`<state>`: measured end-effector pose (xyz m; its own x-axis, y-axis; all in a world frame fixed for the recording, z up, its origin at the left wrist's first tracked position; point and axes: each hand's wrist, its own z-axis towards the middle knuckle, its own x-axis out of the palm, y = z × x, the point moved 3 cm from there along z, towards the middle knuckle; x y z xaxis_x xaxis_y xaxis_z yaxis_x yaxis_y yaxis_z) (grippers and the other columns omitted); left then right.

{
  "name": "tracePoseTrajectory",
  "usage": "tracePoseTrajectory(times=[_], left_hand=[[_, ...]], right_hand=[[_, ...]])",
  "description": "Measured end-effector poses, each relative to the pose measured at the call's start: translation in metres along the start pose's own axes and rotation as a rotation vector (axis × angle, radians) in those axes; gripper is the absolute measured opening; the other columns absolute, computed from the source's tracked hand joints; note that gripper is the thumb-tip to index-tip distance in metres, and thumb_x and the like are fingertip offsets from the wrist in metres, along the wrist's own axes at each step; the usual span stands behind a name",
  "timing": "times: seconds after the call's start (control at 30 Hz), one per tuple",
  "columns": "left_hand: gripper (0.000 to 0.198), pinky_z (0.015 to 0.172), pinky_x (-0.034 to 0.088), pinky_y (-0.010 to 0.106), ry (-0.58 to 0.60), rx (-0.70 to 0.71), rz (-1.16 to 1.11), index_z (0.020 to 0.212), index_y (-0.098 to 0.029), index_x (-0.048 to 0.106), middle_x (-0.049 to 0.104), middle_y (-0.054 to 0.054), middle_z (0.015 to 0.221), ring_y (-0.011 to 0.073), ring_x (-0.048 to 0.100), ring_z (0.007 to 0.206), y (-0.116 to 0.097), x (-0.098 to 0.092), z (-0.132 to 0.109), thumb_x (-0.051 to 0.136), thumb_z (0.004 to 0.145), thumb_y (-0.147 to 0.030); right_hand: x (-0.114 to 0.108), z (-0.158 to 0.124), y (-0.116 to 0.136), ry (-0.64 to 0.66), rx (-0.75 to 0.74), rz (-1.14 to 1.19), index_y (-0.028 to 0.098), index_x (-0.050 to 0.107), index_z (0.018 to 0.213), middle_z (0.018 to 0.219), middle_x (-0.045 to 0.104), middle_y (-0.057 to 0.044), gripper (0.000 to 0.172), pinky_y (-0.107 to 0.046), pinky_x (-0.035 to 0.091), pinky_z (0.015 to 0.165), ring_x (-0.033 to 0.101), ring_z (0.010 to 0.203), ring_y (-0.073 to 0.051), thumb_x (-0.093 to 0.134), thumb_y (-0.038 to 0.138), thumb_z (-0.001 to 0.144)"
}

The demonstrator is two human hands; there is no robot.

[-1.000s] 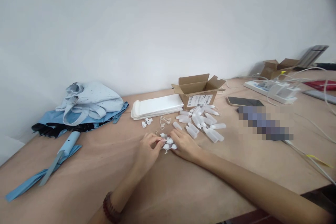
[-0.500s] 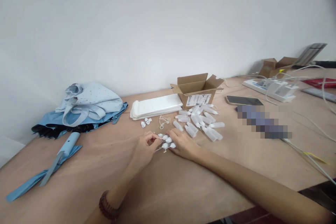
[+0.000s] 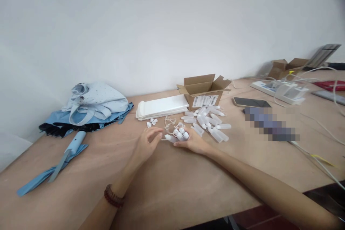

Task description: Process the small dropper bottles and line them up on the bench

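Note:
My right hand [image 3: 196,143] is wrapped around several small white squeeze bottles [image 3: 181,133], their capped ends bunched together between thumb and fingers. One more capped bottle [image 3: 170,138] lies against the bunch on its left side, with a thin cord by it. To the left, my left hand [image 3: 148,141] has its fingers parted and curved, and nothing shows in them. Behind the hands are a loose white cord [image 3: 169,122] and a few small white caps [image 3: 152,122]. A heap of translucent bottles [image 3: 210,120] lies beyond my right hand.
An open cardboard box [image 3: 206,95] stands behind the heap, beside a stack of white paper sleeves [image 3: 163,107]. A blue umbrella [image 3: 75,143] and a pale cloth bag [image 3: 99,99] lie left. Rightward are a phone [image 3: 252,102], a power strip [image 3: 280,91] and cables.
My left hand has drawn back from the bottles and its fingers have parted. My right hand has gathered the bottles, tilting their caps up, and has moved slightly right and away from me.

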<state>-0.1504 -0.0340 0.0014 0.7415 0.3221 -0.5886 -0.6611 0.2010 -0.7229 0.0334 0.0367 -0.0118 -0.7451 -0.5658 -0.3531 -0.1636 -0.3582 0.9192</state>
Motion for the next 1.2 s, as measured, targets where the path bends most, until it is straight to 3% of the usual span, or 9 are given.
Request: tracePoseTrajectory(times=[0.17, 0.3, 0.43, 0.6, 0.73, 0.87, 0.97, 1.07, 1.2], left_hand=[[0.024, 0.083, 0.046, 0.032, 0.201, 0.064, -0.027, 0.105, -0.023, 0.065, 0.067, 0.004, 0.096, 0.0186, 0.061, 0.089, -0.007, 0.012, -0.007, 0.057, 0.083, -0.031], [0.024, 0.083, 0.046, 0.032, 0.219, 0.103, 0.017, 0.107, -0.022, 0.061, 0.066, 0.004, 0.098, 0.0191, 0.06, 0.091, -0.014, 0.012, -0.01, 0.056, 0.086, -0.032], [0.012, 0.074, 0.045, 0.03, 0.237, 0.219, 0.153, 0.091, -0.019, 0.059, 0.063, 0.005, 0.088, 0.0191, 0.058, 0.083, -0.018, 0.011, -0.01, 0.051, 0.089, -0.027], [0.017, 0.065, 0.04, 0.029, 0.182, 0.363, 0.342, 0.079, -0.018, 0.052, 0.058, 0.005, 0.078, 0.0188, 0.054, 0.073, -0.016, 0.013, -0.011, 0.046, 0.091, -0.028], [0.02, 0.061, 0.036, 0.027, 0.168, 0.33, 0.373, 0.074, -0.018, 0.049, 0.055, 0.003, 0.073, 0.0168, 0.051, 0.067, -0.011, 0.019, -0.012, 0.047, 0.09, -0.028], [0.033, 0.054, 0.03, 0.025, 0.161, 0.171, 0.283, 0.063, -0.017, 0.05, 0.05, -0.001, 0.06, 0.0135, 0.046, 0.056, -0.007, 0.022, -0.011, 0.043, 0.091, -0.033], [0.032, 0.053, 0.033, 0.024, 0.197, 0.076, 0.171, 0.072, -0.017, 0.06, 0.055, -0.002, 0.06, 0.0132, 0.048, 0.056, -0.008, 0.02, -0.01, 0.045, 0.09, -0.038], [0.018, 0.062, 0.04, 0.025, 0.234, 0.127, 0.112, 0.093, -0.019, 0.062, 0.065, 0.001, 0.077, 0.0145, 0.055, 0.065, -0.013, 0.015, -0.01, 0.052, 0.087, -0.032], [0.012, 0.063, 0.041, 0.026, 0.206, 0.209, 0.168, 0.088, -0.019, 0.06, 0.065, 0.003, 0.08, 0.0164, 0.057, 0.069, -0.013, 0.013, -0.011, 0.052, 0.087, -0.027]], right_hand=[[0.0, 0.0, 0.0, 0.071, 0.01, 0.042, 0.017, 0.057, 0.086, 0.077, 0.057, 0.003, 0.027, -0.026, 0.04, 0.067, 0.051, 0.071, -0.014, 0.072, 0.026, 0.065], [0.002, 0.0, 0.0, 0.123, -0.017, 0.03, 0.017, 0.054, 0.085, 0.074, 0.054, 0.004, 0.026, -0.024, 0.038, 0.063, 0.049, 0.068, -0.013, 0.07, 0.024, 0.066], [0.003, 0.001, 0.0, 0.148, -0.04, -0.023, 0.017, 0.053, 0.086, 0.073, 0.052, 0.005, 0.025, -0.024, 0.038, 0.062, 0.047, 0.066, -0.012, 0.069, 0.022, 0.067], [0.005, 0.001, -0.001, 0.171, -0.068, -0.069, 0.017, 0.053, 0.086, 0.073, 0.053, 0.004, 0.024, -0.024, 0.038, 0.062, 0.047, 0.066, -0.012, 0.069, 0.022, 0.068], [0.005, 0.001, -0.001, 0.162, -0.073, -0.119, 0.017, 0.053, 0.085, 0.073, 0.054, 0.004, 0.024, -0.024, 0.039, 0.062, 0.049, 0.068, -0.013, 0.069, 0.023, 0.068], [0.005, 0.001, -0.002, 0.144, -0.07, -0.158, 0.017, 0.054, 0.084, 0.073, 0.054, 0.003, 0.023, -0.024, 0.039, 0.062, 0.05, 0.068, -0.013, 0.069, 0.023, 0.068], [0.005, 0.001, -0.001, 0.136, -0.061, -0.148, 0.017, 0.054, 0.084, 0.071, 0.052, 0.004, 0.024, -0.024, 0.039, 0.061, 0.048, 0.066, -0.013, 0.07, 0.024, 0.067], [0.005, 0.001, 0.001, 0.147, -0.058, -0.089, 0.017, 0.053, 0.084, 0.071, 0.052, 0.005, 0.025, -0.024, 0.038, 0.061, 0.048, 0.065, -0.012, 0.07, 0.023, 0.067], [0.005, 0.001, 0.002, 0.16, -0.053, -0.043, 0.018, 0.052, 0.084, 0.071, 0.051, 0.005, 0.026, -0.023, 0.038, 0.061, 0.048, 0.065, -0.012, 0.071, 0.021, 0.066]])
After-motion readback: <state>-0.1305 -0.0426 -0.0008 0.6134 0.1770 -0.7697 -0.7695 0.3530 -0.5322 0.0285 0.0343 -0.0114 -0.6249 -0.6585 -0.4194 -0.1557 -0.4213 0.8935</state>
